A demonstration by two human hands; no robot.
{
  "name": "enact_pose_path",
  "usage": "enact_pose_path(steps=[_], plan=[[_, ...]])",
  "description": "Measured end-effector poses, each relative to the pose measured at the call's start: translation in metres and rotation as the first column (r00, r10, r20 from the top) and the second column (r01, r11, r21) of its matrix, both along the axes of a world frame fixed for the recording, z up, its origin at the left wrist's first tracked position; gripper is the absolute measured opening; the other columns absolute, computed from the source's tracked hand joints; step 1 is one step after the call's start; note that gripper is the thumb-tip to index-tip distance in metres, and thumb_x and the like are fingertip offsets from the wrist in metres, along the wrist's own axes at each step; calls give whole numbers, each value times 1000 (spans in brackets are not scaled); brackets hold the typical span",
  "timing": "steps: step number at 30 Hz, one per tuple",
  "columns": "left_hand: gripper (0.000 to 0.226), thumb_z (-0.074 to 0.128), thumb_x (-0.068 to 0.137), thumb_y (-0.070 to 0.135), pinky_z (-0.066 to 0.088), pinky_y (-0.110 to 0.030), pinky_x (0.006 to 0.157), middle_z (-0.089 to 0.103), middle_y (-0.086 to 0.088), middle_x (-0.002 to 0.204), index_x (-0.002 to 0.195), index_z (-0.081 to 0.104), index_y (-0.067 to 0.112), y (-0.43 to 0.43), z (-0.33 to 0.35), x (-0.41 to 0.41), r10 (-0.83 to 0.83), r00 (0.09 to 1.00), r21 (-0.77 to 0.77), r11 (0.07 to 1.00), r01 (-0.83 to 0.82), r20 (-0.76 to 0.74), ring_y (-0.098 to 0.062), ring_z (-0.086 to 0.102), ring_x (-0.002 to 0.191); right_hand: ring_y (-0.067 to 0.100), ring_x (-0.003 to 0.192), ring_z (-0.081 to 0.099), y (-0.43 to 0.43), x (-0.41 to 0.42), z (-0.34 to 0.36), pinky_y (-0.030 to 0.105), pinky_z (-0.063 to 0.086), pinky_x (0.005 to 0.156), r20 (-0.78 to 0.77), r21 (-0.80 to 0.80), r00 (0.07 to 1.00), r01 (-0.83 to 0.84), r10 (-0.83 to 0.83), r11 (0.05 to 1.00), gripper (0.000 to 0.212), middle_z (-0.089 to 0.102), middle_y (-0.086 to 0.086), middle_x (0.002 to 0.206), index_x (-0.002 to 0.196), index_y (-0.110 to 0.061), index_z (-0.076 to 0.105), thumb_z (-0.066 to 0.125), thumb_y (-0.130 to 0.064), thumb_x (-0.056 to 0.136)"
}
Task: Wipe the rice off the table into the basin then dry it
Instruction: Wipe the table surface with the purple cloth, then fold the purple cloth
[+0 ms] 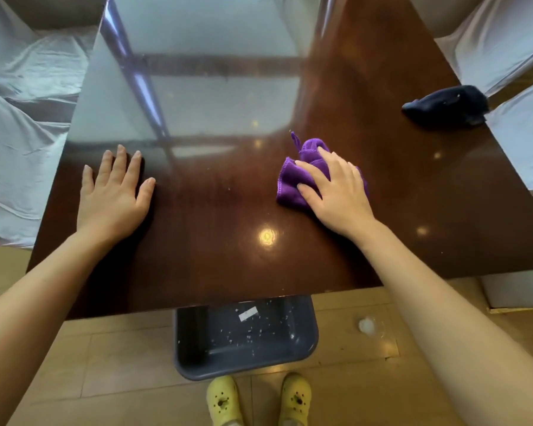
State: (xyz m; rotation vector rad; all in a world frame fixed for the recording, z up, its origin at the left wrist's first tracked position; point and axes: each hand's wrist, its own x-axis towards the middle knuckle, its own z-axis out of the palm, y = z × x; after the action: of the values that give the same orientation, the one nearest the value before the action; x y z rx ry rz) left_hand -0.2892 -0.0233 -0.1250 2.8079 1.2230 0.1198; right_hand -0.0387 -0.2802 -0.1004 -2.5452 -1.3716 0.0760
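My right hand (336,189) presses a crumpled purple cloth (293,179) flat on the glossy dark wooden table (216,241), right of centre. My left hand (114,192) lies flat on the table at the left with fingers spread and nothing in it. A few tiny rice specks (229,189) dot the table between the hands. On the floor under the table's near edge stands a grey basin (197,361) with scattered rice grains (253,330) inside.
A dark navy cloth (446,107) lies at the table's right edge. Chairs under pale covers (22,133) stand left and right (505,41). A small white blob (366,325) sits on the floor right of the basin. My yellow shoes (294,398) are just behind it.
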Motion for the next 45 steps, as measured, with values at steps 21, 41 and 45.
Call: enact_pose_path(steps=[21,41,45], plan=[[84,48,78,67,7,-20,115,11,14,154,145,8,35,-126,58,-4,-670,678,-325,596,734,302,-1,3,142,22,144,-4,-41,-161,16,38,-2,117,-320,56,938,-122,133,991,97,3,5,157,145,-32,-2,66,-45,78],[35,60,76,35,34,-30,67,61,-4,95,103,48,16,-254,122,163,-642,690,-190,671,716,335,-24,53,83,19,103,54,-158,-2,108,24,41,92,-493,206,866,202,-77,958,39,60,5,110,112,-15,56,69,-4,76],[34,60,78,33,35,-33,67,60,-8,97,101,47,11,-299,126,245,-590,737,-223,710,668,330,-27,53,85,20,110,46,-196,87,115,28,35,95,-293,143,946,188,-140,972,36,57,5,115,105,-15,64,76,-12,72]])
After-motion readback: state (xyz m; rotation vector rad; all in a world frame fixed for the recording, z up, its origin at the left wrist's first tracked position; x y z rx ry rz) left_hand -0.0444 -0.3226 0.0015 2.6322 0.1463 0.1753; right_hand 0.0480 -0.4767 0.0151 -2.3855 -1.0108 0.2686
